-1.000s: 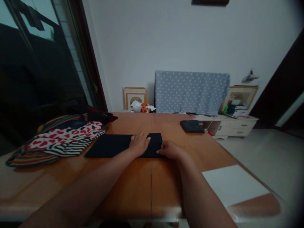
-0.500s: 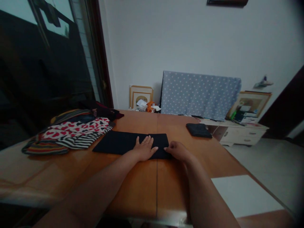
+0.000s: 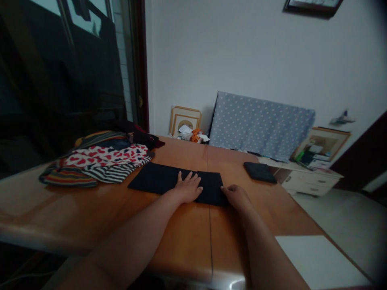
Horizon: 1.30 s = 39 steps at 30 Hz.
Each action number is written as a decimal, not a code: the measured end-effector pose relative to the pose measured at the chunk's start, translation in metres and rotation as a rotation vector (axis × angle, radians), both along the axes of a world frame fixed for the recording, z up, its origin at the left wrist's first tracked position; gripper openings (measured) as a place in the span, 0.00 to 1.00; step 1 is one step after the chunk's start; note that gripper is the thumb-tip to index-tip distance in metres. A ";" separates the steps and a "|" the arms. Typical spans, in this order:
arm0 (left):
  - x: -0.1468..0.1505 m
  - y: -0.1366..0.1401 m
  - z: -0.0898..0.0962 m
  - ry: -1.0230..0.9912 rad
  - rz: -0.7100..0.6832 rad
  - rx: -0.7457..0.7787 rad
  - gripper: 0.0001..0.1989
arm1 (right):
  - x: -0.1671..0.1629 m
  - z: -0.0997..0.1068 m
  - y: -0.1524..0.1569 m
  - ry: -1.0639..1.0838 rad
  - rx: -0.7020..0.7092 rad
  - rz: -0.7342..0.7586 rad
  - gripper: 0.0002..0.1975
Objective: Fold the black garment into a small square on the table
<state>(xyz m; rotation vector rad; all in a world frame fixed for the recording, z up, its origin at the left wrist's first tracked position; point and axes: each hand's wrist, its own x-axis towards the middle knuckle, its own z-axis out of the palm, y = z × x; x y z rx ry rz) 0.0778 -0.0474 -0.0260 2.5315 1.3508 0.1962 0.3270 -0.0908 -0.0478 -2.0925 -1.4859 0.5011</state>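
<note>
Dark cloth (image 3: pixel 157 179): L hand (image 3: pixel 189 188) open, flat atop it, prob. for steadying; R hand (image 3: pixel 238 196) curled at its edge, grip unclear.

From where I sit, my left grip (image 3: pixel 189 189) is an ungloved human hand with a broad, rounded back and fairly short fingers that narrow toward their tips. My right grip (image 3: pixel 237 195) is likewise a bare hand, with a rounded back and a slim thumb. I see a smooth, uncovered left forearm (image 3: pixel 136 237), narrow at the wrist and widening steadily toward the lower edge of my view. My smooth, uncovered right forearm (image 3: pixel 266 245) has the same tapered shape, thickening toward the bottom. The nails are too small and blurred for me to make out.
</note>
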 end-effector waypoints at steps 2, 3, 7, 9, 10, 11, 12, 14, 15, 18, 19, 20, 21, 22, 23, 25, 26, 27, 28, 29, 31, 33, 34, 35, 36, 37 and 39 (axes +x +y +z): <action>-0.002 0.001 0.000 -0.003 -0.007 -0.011 0.32 | -0.001 -0.001 0.001 0.003 0.000 -0.016 0.20; -0.002 0.002 0.000 -0.007 -0.008 -0.018 0.32 | -0.001 0.000 0.001 0.017 -0.008 -0.026 0.19; -0.002 0.004 -0.002 -0.046 -0.009 -0.038 0.32 | -0.009 0.006 0.002 0.100 -0.044 -0.077 0.14; -0.001 0.005 -0.003 -0.061 -0.010 -0.045 0.31 | -0.013 0.010 0.003 0.112 -0.048 -0.098 0.13; -0.002 0.006 -0.004 -0.065 -0.008 -0.046 0.31 | -0.016 0.013 0.004 0.119 -0.051 -0.107 0.13; -0.002 0.006 -0.005 -0.067 -0.006 -0.047 0.31 | -0.018 0.015 0.005 0.133 -0.057 -0.118 0.13; -0.002 0.007 -0.006 -0.069 -0.003 -0.046 0.31 | -0.020 0.018 0.005 0.154 -0.067 -0.128 0.14; -0.002 0.008 -0.007 -0.070 -0.002 -0.045 0.31 | -0.023 0.024 0.005 0.215 -0.097 -0.142 0.15; -0.002 0.008 -0.008 -0.070 -0.004 -0.047 0.32 | -0.024 0.027 0.005 0.254 -0.115 -0.147 0.15; -0.002 0.008 -0.009 -0.084 -0.012 -0.051 0.32 | -0.028 0.036 0.003 0.387 -0.170 -0.161 0.13; -0.003 0.008 -0.010 -0.092 -0.011 -0.049 0.32 | -0.030 0.040 0.002 0.434 -0.186 -0.164 0.12; -0.003 0.009 -0.010 -0.100 -0.008 -0.046 0.32 | -0.032 0.043 0.002 0.480 -0.200 -0.166 0.11; -0.003 0.009 -0.011 -0.105 -0.004 -0.044 0.32 | -0.034 0.046 0.002 0.524 -0.210 -0.169 0.10; -0.004 0.009 -0.012 -0.110 0.000 -0.045 0.32 | -0.037 0.050 0.002 0.563 -0.217 -0.172 0.09; -0.004 0.010 -0.012 -0.113 0.002 -0.049 0.32 | -0.039 0.053 0.003 0.599 -0.219 -0.175 0.08; -0.005 0.011 -0.012 -0.124 0.001 -0.064 0.32 | -0.046 0.061 0.005 0.656 -0.214 -0.177 0.08; -0.006 0.012 -0.011 -0.132 -0.001 -0.073 0.32 | -0.050 0.065 0.006 0.681 -0.209 -0.172 0.08; -0.006 0.013 -0.011 -0.140 -0.002 -0.081 0.31 | -0.054 0.068 0.007 0.703 -0.205 -0.165 0.08; -0.007 0.014 -0.010 -0.146 -0.001 -0.090 0.31 | -0.059 0.072 0.009 0.723 -0.203 -0.155 0.08; -0.008 0.015 -0.009 -0.151 0.000 -0.097 0.31 | -0.064 0.075 0.010 0.739 -0.201 -0.145 0.08; -0.009 0.017 -0.008 -0.164 0.001 -0.106 0.30 | -0.075 0.081 0.013 0.762 -0.197 -0.129 0.09; -0.012 0.019 -0.007 -0.186 -0.001 -0.117 0.28 | -0.086 0.086 0.016 0.775 -0.191 -0.118 0.10; -0.013 0.020 -0.007 -0.202 0.000 -0.124 0.28 | -0.091 0.089 0.017 0.779 -0.188 -0.114 0.10; -0.015 0.021 -0.006 -0.221 0.002 -0.135 0.27 | -0.096 0.091 0.019 0.782 -0.185 -0.109 0.09; -0.017 0.022 -0.005 -0.242 0.005 -0.150 0.26 | -0.101 0.093 0.020 0.784 -0.181 -0.104 0.09; -0.019 0.023 -0.004 -0.267 0.008 -0.166 0.25 | -0.106 0.095 0.022 0.784 -0.178 -0.100 0.09; -0.023 0.025 0.000 -0.341 0.017 -0.190 0.22 | -0.114 0.097 0.025 0.777 -0.170 -0.094 0.09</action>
